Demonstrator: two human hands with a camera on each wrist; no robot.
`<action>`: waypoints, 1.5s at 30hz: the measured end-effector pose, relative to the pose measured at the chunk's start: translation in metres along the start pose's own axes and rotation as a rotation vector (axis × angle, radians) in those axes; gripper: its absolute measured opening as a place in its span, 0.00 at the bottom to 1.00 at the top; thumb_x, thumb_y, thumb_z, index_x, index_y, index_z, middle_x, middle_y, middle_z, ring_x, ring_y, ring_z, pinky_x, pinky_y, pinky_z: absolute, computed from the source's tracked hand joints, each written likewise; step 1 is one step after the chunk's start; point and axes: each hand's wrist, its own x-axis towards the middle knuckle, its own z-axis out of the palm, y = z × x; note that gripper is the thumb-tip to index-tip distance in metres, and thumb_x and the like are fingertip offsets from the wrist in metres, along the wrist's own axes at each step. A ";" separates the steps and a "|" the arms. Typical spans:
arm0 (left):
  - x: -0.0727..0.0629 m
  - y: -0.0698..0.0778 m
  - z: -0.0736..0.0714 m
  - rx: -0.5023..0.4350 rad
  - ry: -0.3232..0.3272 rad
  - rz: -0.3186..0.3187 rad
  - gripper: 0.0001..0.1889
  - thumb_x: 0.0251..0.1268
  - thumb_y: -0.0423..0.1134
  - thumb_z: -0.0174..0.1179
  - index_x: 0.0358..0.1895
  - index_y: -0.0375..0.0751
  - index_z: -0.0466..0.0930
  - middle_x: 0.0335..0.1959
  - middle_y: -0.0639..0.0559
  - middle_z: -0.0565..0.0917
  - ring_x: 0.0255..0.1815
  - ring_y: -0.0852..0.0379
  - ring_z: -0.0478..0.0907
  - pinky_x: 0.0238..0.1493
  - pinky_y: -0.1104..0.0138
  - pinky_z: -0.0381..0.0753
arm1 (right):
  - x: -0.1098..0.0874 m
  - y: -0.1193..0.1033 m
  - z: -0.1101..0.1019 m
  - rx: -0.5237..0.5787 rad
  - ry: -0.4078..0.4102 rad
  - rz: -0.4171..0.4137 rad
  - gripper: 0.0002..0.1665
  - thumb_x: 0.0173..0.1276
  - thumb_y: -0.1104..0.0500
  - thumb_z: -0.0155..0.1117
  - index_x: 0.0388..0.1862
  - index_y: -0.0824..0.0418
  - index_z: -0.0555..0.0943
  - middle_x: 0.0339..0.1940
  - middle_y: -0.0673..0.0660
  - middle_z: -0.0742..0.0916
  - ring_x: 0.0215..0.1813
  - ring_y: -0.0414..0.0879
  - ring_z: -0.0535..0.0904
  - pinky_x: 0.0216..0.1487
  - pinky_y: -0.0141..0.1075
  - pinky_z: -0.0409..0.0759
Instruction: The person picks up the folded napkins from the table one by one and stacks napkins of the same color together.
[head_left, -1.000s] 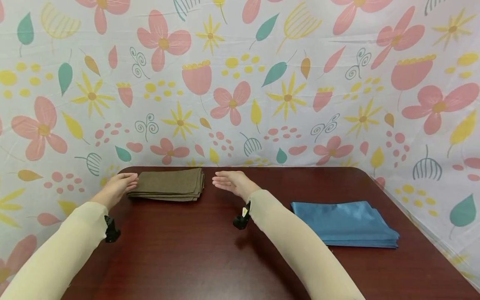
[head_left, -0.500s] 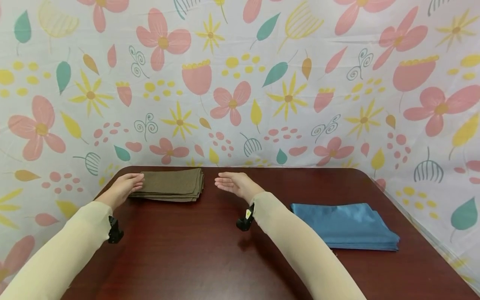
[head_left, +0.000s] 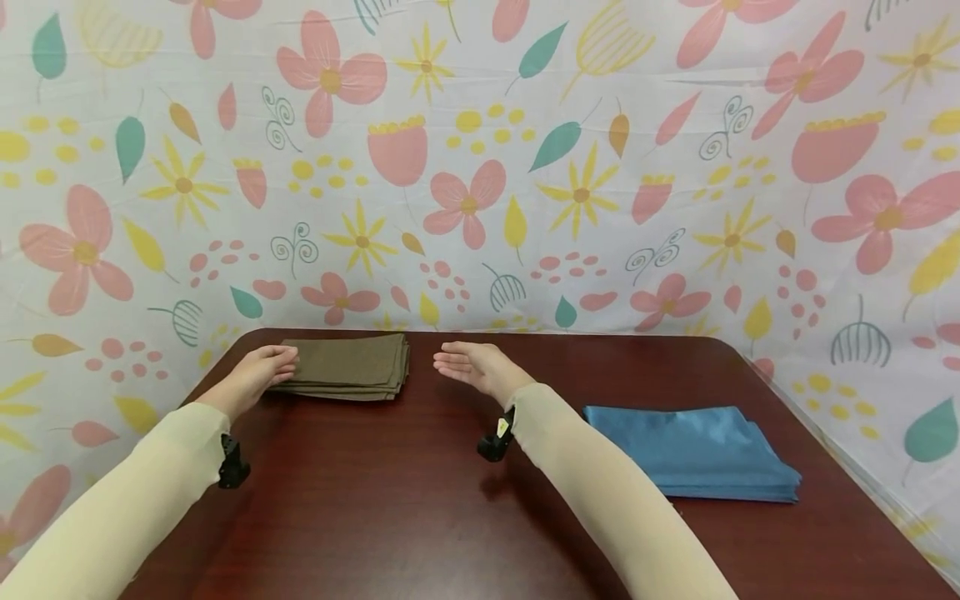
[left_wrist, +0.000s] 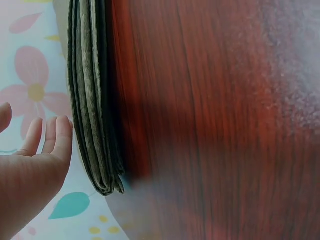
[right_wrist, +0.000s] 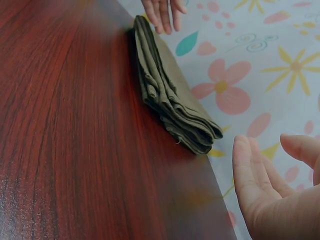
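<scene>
A folded stack of olive-brown cloth (head_left: 345, 364) lies at the back left of the table, its layered edges plain in the left wrist view. My left hand (head_left: 258, 377) is at the stack's left end, fingers nearly straight and pointing right; whether it touches the cloth I cannot tell. Just right of the stack, with a gap between, my right hand (head_left: 480, 368) hovers with extended fingers pointing left and nothing held. In the right wrist view, the right hand (right_wrist: 275, 195) has its thumb apart from the fingers, and the olive-brown cloth (right_wrist: 170, 95) lies beyond it.
A folded stack of blue cloth (head_left: 697, 454) lies on the right side of the dark red-brown wooden table (head_left: 360, 508), partly behind my right forearm. A floral-print curtain (head_left: 480, 167) hangs directly behind the table's far edge.
My left hand has moved right, from beside the olive-brown stack to overlapping its left end in the head view. The right hand has shifted slightly right. Both cloth stacks stay put.
</scene>
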 end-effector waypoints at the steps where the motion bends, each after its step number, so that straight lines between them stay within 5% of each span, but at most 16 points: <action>1: 0.000 0.001 0.001 0.005 -0.003 0.002 0.34 0.80 0.48 0.37 0.74 0.23 0.42 0.74 0.26 0.51 0.75 0.34 0.52 0.74 0.53 0.61 | -0.001 -0.001 0.000 0.000 -0.004 -0.003 0.23 0.72 0.66 0.58 0.65 0.69 0.73 0.61 0.70 0.79 0.64 0.60 0.77 0.62 0.43 0.79; 12: -0.001 0.011 0.013 0.018 -0.033 0.025 0.34 0.80 0.48 0.38 0.74 0.24 0.44 0.73 0.26 0.54 0.74 0.34 0.53 0.74 0.51 0.60 | -0.008 -0.010 -0.012 -0.054 -0.022 -0.014 0.23 0.75 0.64 0.54 0.67 0.69 0.71 0.63 0.70 0.78 0.65 0.60 0.75 0.63 0.42 0.78; 27: -0.001 0.023 0.029 -0.136 -0.089 0.030 0.36 0.80 0.48 0.41 0.76 0.29 0.39 0.75 0.30 0.53 0.76 0.39 0.53 0.76 0.54 0.57 | -0.029 -0.037 -0.027 -0.103 -0.063 -0.037 0.27 0.75 0.63 0.54 0.70 0.70 0.66 0.67 0.70 0.74 0.68 0.60 0.72 0.65 0.42 0.76; 45: -0.001 0.028 0.034 -0.090 -0.128 0.063 0.35 0.79 0.49 0.42 0.76 0.29 0.42 0.74 0.29 0.56 0.74 0.37 0.58 0.74 0.52 0.61 | -0.037 -0.046 -0.039 -0.084 -0.086 -0.056 0.28 0.77 0.62 0.51 0.72 0.70 0.63 0.70 0.71 0.71 0.71 0.60 0.68 0.66 0.41 0.74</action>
